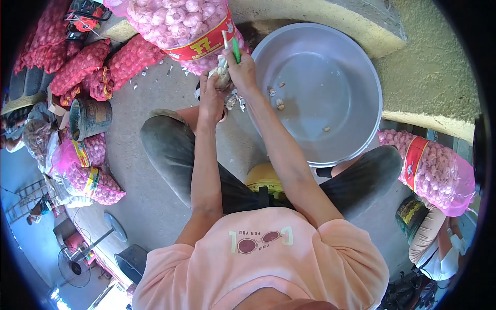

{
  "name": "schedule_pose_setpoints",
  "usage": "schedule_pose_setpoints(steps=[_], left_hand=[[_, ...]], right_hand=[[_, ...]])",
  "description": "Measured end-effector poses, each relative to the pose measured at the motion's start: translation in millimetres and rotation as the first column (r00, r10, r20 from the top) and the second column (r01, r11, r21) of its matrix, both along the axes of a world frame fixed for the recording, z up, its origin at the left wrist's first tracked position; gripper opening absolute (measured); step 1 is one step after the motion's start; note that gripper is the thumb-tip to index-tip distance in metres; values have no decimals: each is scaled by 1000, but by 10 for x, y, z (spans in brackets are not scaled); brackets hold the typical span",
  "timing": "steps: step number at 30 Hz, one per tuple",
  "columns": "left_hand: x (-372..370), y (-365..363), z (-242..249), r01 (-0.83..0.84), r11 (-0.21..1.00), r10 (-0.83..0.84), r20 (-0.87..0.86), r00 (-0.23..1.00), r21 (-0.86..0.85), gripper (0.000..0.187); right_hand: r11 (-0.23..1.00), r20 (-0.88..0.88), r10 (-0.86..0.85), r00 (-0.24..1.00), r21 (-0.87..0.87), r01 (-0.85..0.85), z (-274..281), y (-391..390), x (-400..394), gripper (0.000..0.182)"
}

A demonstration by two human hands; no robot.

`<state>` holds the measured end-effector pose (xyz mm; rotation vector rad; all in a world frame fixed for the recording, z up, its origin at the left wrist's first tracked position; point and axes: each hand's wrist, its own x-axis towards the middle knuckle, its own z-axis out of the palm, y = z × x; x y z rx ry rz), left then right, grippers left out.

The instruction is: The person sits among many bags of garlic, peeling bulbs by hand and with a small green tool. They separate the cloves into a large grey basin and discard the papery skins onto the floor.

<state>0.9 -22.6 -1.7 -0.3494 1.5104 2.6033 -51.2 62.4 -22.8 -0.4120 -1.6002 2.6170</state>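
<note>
My left hand (pixel 211 98) is closed around the lower part of a pale garlic bulb (pixel 222 77), whose stem points up and away from me. My right hand (pixel 243 72) is wrapped round a green-handled tool (pixel 236 50) and touches the bulb's upper side. Just beyond both hands stands a pink mesh sack of garlic (pixel 175 23) with a red label. To the right is a large grey basin (pixel 310 129) with several cloves (pixel 280 104) lying in it. White peelings (pixel 235 102) are on the floor below the bulb.
Red mesh sacks (pixel 80 70) lie at the upper left, near a dark bucket (pixel 92 118). More garlic sacks stand at the left and at the right (pixel 431 168). A concrete ledge (pixel 330 15) runs behind the basin. A person (pixel 444 253) sits at the lower right.
</note>
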Motion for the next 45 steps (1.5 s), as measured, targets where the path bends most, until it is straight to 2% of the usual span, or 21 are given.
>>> schedule_pose_setpoints(steps=[2, 3, 6, 8, 10, 15, 17, 21, 24, 25, 26, 28, 29, 31, 35, 37, 38, 40, 41, 43, 45], left_hand=[[-18, -65, -122, 65, 996, -72, 109, 991, 68, 31], [-16, -49, -153, 73, 997, -77, 120, 990, 32, 31], [-36, 3, -235, 27, 997, -21, 92, 995, -68, 31], [-57, 46, -288, -32, 992, 39, 52, 998, -125, 31], [-56, 75, -287, -107, 954, 105, -23, 994, -282, 31], [18, 103, -191, -155, 950, 139, -79, 987, -271, 29], [29, 74, -133, -160, 966, 145, -89, 985, -202, 26], [29, 22, -77, -150, 982, 146, -44, 988, -114, 22], [104, -60, -27, -66, 991, 57, -77, 995, -113, 22], [143, -92, 106, -59, 991, 50, -79, 996, -120, 22], [175, -119, 308, -46, 989, 28, -129, 991, -142, 23], [177, -153, 384, -31, 987, 4, -162, 987, -159, 24], [124, -156, 346, -140, 989, 136, -80, 987, -44, 25], [39, -186, 253, -247, 965, 247, 10, 969, 84, 29], [7, -127, 176, -180, 953, 177, 37, 984, 243, 33], [-21, -64, 145, -190, 958, 187, 36, 982, 214, 35], [-36, -39, 133, -194, 960, 190, 38, 981, 202, 36], [-57, -48, 54, -167, 973, 170, -8, 985, 160, 36], [-67, -32, 45, -158, 976, 167, -45, 985, 152, 32], [-74, 8, 51, -149, 978, 162, -85, 983, 144, 29], [-75, 62, 69, -138, 973, 166, -143, 976, 186, 28]], right_hand=[[935, -147, 70, 987, 354, -14, 36, 41, 32, 29], [935, -148, 70, 986, 355, -13, 9, 46, 34, 29], [962, -92, 112, 989, 260, -85, -35, 14, 25, 27], [992, 110, 66, 992, -117, -53, -27, -22, -8, 24], [977, 168, 69, 983, -209, -33, -142, -75, -50, 23], [909, 353, 39, 935, -400, 113, -323, -144, -156, 23], [957, 252, 135, 958, -283, -61, -405, -181, -194, 26], [987, 293, 118, 949, -141, -79, -371, -245, -241, 26], [996, 315, -57, 947, 90, 30, -816, -286, -262, 29], [989, 347, -136, 928, -6, 147, -1364, -291, -401, 31], [989, 342, -135, 930, -14, 148, -1332, -176, -381, 31], [842, 276, 50, 960, 505, -189, -1225, 74, -144, 30], [839, 281, 51, 958, 508, -193, -1194, 78, -99, 30], [599, 177, 224, 958, 751, -279, -1186, 36, -131, 29], [514, 322, 250, 913, 756, -406, -1228, -27, -144, 28], [573, 156, 216, 964, 779, -254, -1145, 39, -106, 32], [571, 159, 216, 963, 780, -256, -1104, 75, -83, 32], [831, 286, 302, 910, 389, -398, -818, 164, -7, 38], [831, 288, 301, 909, 389, -398, -615, 205, 59, 38], [955, 166, 287, 943, 26, -295, -178, 269, 224, 41], [966, 13, 222, 975, 130, -222, 73, 214, 362, 41]])
